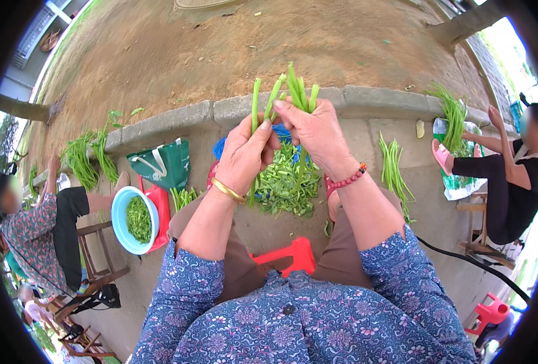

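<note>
My left hand (249,148), with a gold bangle at its wrist, is closed round a couple of green vegetable stems (256,97) whose cut ends point up. Close beside it, my right hand (319,132), wearing a red bead bracelet, grips a small bunch of similar green stems (294,85). The thumbs and fingertips of both hands nearly meet between the two bunches. Below them, on the ground between my feet, lies a heap of torn green leaves (290,188) on blue plastic (219,148), partly hidden by my hands.
A light-blue basin (119,219) of chopped greens sits on a red stool to the left, near a green bag (163,164). Loose stems (393,170) lie at the right. Seated people flank me on both sides. A stone curb (178,124) runs ahead.
</note>
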### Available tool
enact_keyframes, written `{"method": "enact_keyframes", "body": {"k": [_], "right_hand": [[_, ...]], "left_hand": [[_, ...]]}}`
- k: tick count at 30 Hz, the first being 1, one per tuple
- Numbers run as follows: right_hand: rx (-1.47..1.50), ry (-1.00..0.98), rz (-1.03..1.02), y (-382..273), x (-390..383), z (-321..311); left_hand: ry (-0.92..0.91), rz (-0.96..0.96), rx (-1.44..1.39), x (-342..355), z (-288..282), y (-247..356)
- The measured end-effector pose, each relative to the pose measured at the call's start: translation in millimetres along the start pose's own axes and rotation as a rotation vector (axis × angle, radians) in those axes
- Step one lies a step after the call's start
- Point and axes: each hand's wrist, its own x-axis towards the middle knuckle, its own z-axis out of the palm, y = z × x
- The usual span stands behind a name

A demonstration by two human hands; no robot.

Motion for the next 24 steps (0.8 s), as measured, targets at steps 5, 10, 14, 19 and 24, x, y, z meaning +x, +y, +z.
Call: {"method": "enact_keyframes", "body": {"k": [5, 10, 14, 19, 24], "right_hand": [[-0.022, 0.115, -0.011, -9.8, 13.6, -5.8], [0.014, -0.036, 0.079, 1.8, 15.1, -8.1], [0.001, -0.135, 0.073, -4.6, 16.6, -4.1], [-0.064, -0.055, 0.098, 1.3, 19.4, -7.8], [-0.001, 0.126, 0.019, -3.9, 28.3, -26.7]], "left_hand": [[-0.019, 0.009, -0.048, 6.0, -0.1, -0.7], [-0.023, -0.021, -0.070, 18.5, -2.7, -2.5], [-0.044, -0.045, -0.026, 21.9, -5.2, -0.9], [-0.032, -0.077, -0.013, 24.9, -2.4, -4.3], [0.091, 0.017, -0.009, 30.4, -8.7, -6.5]]}}
